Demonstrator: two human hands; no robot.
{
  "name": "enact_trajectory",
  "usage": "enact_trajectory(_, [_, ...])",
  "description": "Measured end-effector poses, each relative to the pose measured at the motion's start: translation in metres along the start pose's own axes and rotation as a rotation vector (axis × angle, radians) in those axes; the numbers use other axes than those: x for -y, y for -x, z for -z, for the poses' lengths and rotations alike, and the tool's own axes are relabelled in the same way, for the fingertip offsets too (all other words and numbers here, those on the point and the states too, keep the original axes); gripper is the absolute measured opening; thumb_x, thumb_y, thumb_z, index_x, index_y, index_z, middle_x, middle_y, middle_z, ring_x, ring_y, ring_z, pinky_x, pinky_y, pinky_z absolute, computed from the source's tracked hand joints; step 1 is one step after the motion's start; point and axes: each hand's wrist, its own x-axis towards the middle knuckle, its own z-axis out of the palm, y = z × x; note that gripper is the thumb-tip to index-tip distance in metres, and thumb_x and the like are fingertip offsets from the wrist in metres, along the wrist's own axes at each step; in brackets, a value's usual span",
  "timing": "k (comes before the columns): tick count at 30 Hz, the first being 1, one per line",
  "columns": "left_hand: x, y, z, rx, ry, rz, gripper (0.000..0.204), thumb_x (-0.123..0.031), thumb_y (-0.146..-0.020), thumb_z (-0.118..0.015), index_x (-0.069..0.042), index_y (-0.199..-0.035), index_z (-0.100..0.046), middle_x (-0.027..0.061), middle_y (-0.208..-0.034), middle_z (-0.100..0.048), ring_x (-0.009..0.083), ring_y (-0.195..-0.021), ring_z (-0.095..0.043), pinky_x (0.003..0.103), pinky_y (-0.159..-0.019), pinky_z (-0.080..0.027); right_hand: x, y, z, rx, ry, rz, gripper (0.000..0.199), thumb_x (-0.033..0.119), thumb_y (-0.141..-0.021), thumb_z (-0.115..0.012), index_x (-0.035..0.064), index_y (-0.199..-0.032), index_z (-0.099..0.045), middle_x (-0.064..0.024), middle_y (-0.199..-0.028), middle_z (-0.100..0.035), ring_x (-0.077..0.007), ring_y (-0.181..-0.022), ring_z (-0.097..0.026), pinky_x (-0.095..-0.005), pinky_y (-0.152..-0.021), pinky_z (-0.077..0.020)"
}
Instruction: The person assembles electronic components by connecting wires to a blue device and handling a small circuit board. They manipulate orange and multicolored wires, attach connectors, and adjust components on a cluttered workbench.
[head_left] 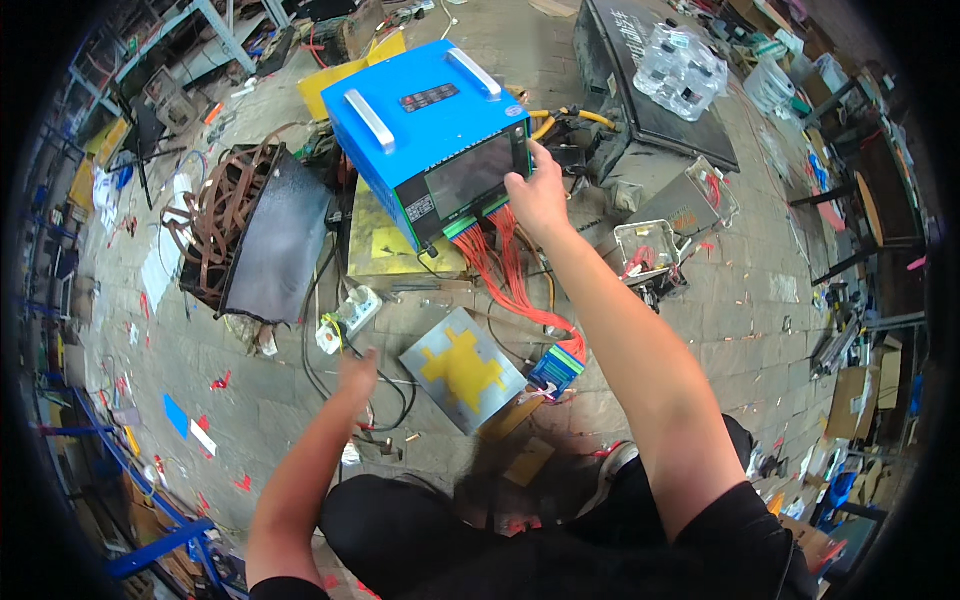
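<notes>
A blue box-shaped electrical tester (pixel 420 110) with two silver handles on top and a dark screen (pixel 475 175) in front stands on a yellow block (pixel 395 235). My right hand (pixel 541 195) is at the screen's right edge, thumb and forefinger apart, seeming to touch the front there. Bundled red wires (pixel 505 285) run from the tester's lower front down to a small blue-green connector board (pixel 556 370). My left hand (pixel 358 378) hovers low beside a white power strip (pixel 350 318) and a black cable (pixel 405 405). Its fingers are blurred, and whether they grip anything is unclear.
A grey metal plate (pixel 463 370) with a yellow patch lies before me. To the left stands a crate of brown straps (pixel 225 220) with a grey panel. A black case (pixel 650 140) bearing clear plastic bottles (pixel 682 72) is at the far right, near open metal housings (pixel 690 205).
</notes>
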Motion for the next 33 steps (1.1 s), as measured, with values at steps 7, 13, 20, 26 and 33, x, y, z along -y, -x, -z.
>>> enact_trajectory(7, [-0.213,0.11,0.049,-0.357,-0.307,-0.912,0.061,-0.023,-0.098,-0.068,0.002,-0.149,-0.046,0.0234,-0.151,-0.051,0.0386,-0.142,-0.047,0.046,-0.12,-0.035,0.003,-0.011,-0.011,-0.04,-0.005,-0.023,0.067,0.018,-0.086,-0.068,0.0156,-0.15,-0.05,-0.0215,-0.152,-0.044,-0.0396,-0.136,-0.052,-0.0455,-0.114,-0.0439])
enact_trajectory(13, [-0.312,0.094,0.034,-0.529,-0.52,-1.195,0.062,-0.026,-0.095,-0.071,-0.005,-0.15,-0.051,0.0207,-0.159,-0.045,0.0409,-0.147,-0.041,0.05,-0.121,-0.034,0.003,-0.016,-0.019,-0.054,-0.083,-0.03,0.064,0.016,-0.086,-0.067,0.0186,-0.148,-0.052,-0.0211,-0.154,-0.042,-0.041,-0.14,-0.047,-0.047,-0.116,-0.0414])
enact_trajectory(20, [-0.343,0.083,0.014,-0.628,-0.72,-1.056,0.047,-0.027,-0.091,-0.076,-0.005,-0.131,-0.067,0.0163,-0.149,-0.05,0.0374,-0.14,-0.047,0.05,-0.112,-0.044,0.009,-0.01,-0.01,-0.037,0.127,-0.091,0.064,0.011,-0.085,-0.065,0.0273,-0.146,-0.054,-0.0208,-0.162,-0.035,-0.0417,-0.145,-0.042,-0.0486,-0.117,-0.0398])
enact_trajectory(26, [-0.334,0.088,0.017,-0.585,-0.642,-1.07,0.056,-0.026,-0.09,-0.076,-0.002,-0.138,-0.06,0.0209,-0.153,-0.046,0.0411,-0.141,-0.045,0.05,-0.113,-0.043,0.014,-0.005,-0.013,-0.068,-0.086,-0.017,0.067,0.011,-0.084,-0.064,0.016,-0.148,-0.047,-0.0195,-0.154,-0.044,-0.041,-0.14,-0.046,-0.0494,-0.115,-0.0411])
enact_trajectory(33, [-0.286,0.161,0.004,-0.308,-0.471,-0.986,0.067,-0.023,-0.091,-0.076,0.0,-0.147,-0.048,0.0255,-0.152,-0.046,0.042,-0.138,-0.048,0.048,-0.115,-0.04,-0.006,0.017,-0.025,-0.221,-0.122,-0.035,0.056,0.012,-0.084,-0.063,0.0008,-0.138,-0.052,-0.0226,-0.141,-0.051,-0.0403,-0.134,-0.049,-0.0464,-0.115,-0.0402])
